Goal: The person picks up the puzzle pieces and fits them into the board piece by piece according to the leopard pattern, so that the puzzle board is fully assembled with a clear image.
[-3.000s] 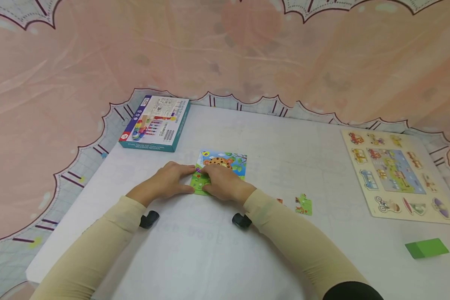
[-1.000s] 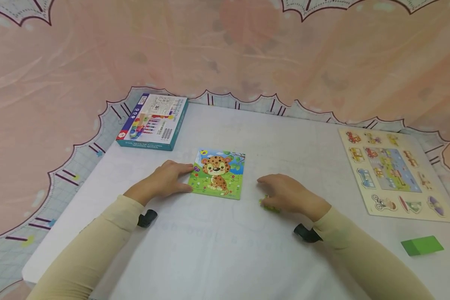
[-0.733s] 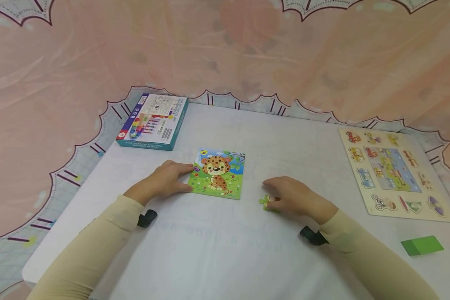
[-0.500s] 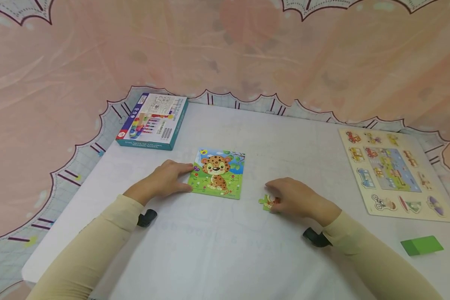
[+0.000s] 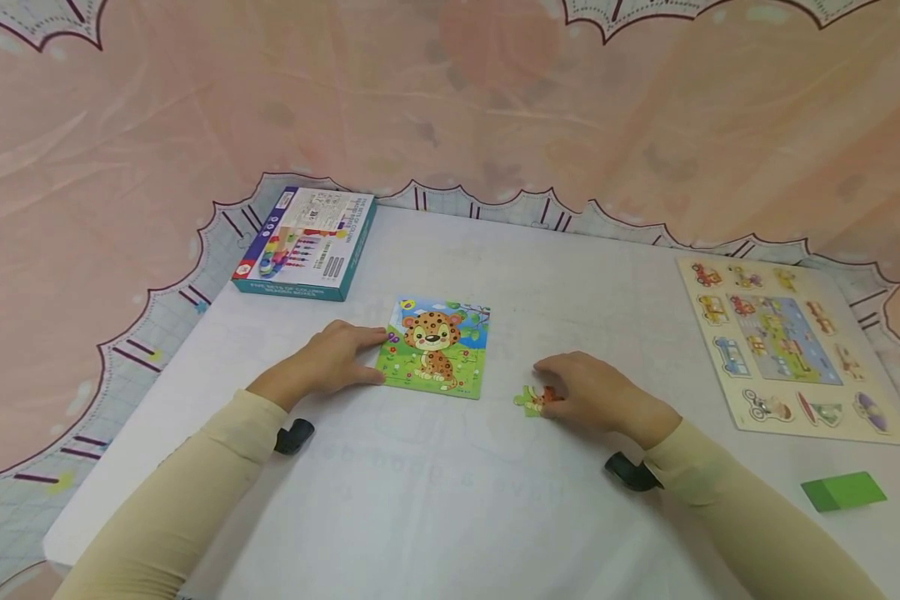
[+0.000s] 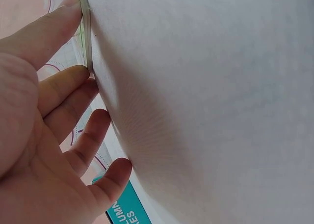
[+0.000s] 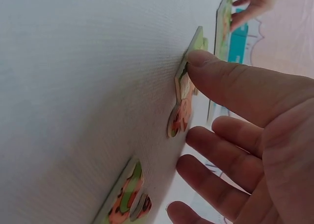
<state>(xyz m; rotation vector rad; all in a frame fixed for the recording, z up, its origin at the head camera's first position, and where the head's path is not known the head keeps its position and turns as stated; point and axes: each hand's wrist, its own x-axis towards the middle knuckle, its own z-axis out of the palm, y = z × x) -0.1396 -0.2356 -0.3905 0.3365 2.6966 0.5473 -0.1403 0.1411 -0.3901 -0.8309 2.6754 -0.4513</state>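
Note:
A square jigsaw puzzle (image 5: 435,350) with a spotted leopard cub on green grass lies in the middle of the table. My left hand (image 5: 326,358) touches its left edge with thumb and forefinger; in the left wrist view the other fingers (image 6: 93,131) are spread along the tabletop. To the right, my right hand (image 5: 600,396) is over a loose green and orange puzzle piece (image 5: 531,402). The right wrist view shows the thumb (image 7: 211,67) on this puzzle piece (image 7: 184,104), fingers loosely bent beside it. A second puzzle piece (image 7: 125,197) lies nearer the wrist, hidden from the head view.
A flat teal-sided box (image 5: 307,246) lies at the back left of the white table (image 5: 420,517). On the right is a wooden picture board (image 5: 720,400) with vehicle and toy shapes. A green block (image 5: 843,492) lies in front of it. A patterned curtain hangs behind.
My right hand has left the puzzle and moved right to the loose pieces, uncovering the whole leopard picture. In the last half second one loose piece has shifted slightly. The left hand stays put.

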